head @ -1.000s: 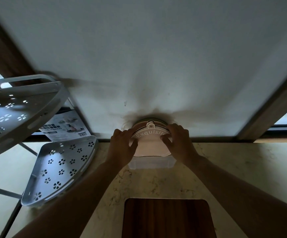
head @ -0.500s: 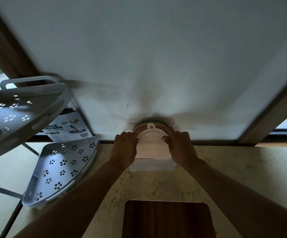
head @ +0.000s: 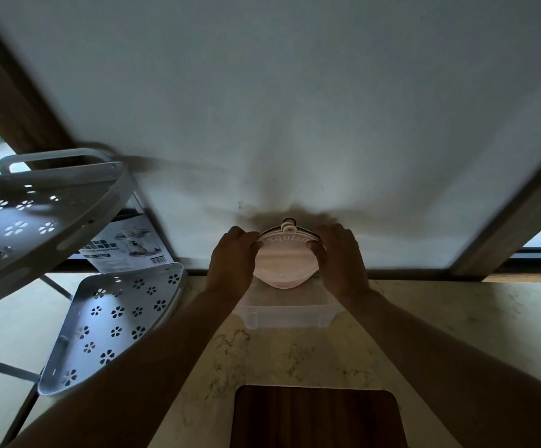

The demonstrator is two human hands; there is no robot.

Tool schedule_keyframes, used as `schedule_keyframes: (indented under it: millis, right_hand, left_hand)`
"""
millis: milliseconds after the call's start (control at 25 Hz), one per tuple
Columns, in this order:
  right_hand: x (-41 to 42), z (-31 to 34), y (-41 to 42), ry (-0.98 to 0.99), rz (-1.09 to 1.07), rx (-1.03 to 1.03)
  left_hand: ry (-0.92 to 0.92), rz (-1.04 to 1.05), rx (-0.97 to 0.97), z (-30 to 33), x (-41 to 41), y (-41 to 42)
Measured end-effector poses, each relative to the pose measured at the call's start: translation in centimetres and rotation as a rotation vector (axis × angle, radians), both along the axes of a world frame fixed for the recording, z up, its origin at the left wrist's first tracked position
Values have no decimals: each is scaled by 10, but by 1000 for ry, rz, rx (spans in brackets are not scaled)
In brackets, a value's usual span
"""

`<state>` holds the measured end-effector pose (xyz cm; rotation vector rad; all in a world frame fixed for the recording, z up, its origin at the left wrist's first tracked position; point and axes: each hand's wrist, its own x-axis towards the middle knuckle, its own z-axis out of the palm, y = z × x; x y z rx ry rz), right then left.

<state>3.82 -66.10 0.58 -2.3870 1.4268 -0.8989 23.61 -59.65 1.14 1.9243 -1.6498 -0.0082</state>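
Observation:
A round pale pink lid or dish with raised lettering and a small tab on its far rim is tilted up against the white wall. My left hand grips its left edge and my right hand grips its right edge, thumbs on the front face. Below it a clear plastic container sits on the marble counter; the pink piece's lower edge is at or just above the container's far side.
A white perforated two-tier corner rack stands at the left, with a printed box behind it. A dark wooden board lies at the counter's near edge. Wooden frames border the wall on both sides.
Both hands have lifted the pink piece a little, so more of the clear container shows below it. A darker rim seen behind the pink piece earlier is no longer visible.

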Motion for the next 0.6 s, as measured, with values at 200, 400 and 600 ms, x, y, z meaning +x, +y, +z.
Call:
schedule_keyframes:
  millis: [200,400,600]
  right_hand:
    - [0,-5,-10,0,-10,14]
    - [8,4,-12,-51,44,62]
    - [7,1,-12,6,69,107]
  left_hand:
    - [-8,4,12,-8,2,-8]
    - [24,29,1,-7,6,-12]
    - [-16,-2,39,-12,4,-10]
